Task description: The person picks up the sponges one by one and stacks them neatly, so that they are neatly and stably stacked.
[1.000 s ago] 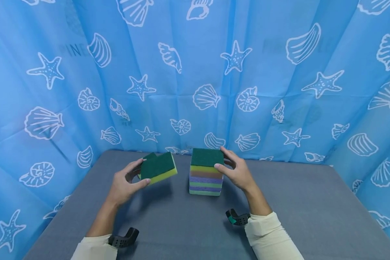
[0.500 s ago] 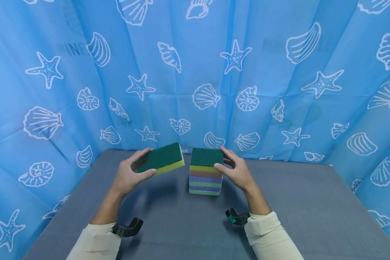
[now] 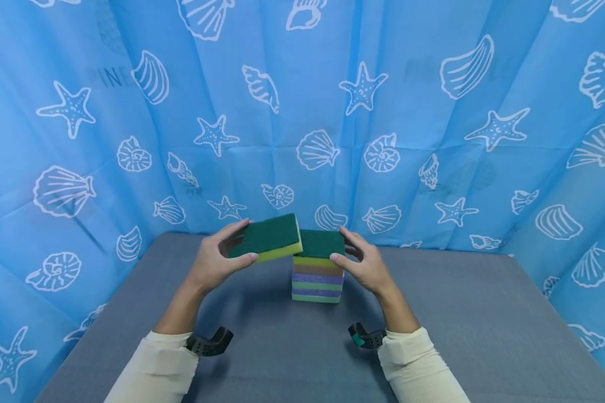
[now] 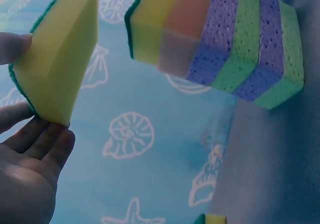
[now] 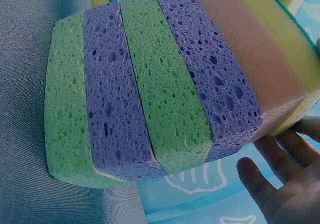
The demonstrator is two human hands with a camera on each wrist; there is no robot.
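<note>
My left hand [image 3: 215,262] holds a yellow sponge with a dark green scouring side [image 3: 272,236] by its edges, thumb in front and fingers behind. It is tilted in the air, its right end just overlapping the stack's top in the head view. A gap separates the two in the left wrist view. The stack of sponges [image 3: 316,284] stands upright, alternating green and purple below, then a pinkish-brown layer [image 5: 250,49], then a green-topped yellow sponge [image 4: 155,19]. With thumb and fingers, my right hand [image 3: 367,264] grips that top sponge from the right side.
Another green-and-yellow sponge [image 4: 215,219] lies on the grey table [image 3: 459,324], partly behind the left hand. A blue curtain with white shells [image 3: 302,112] hangs along the table's back and sides. Each wrist wears a black band [image 3: 212,341].
My left hand has lifted the sponge and carried it rightward to the stack's upper left, uncovering part of the table behind. My right hand and the stack have stayed in place.
</note>
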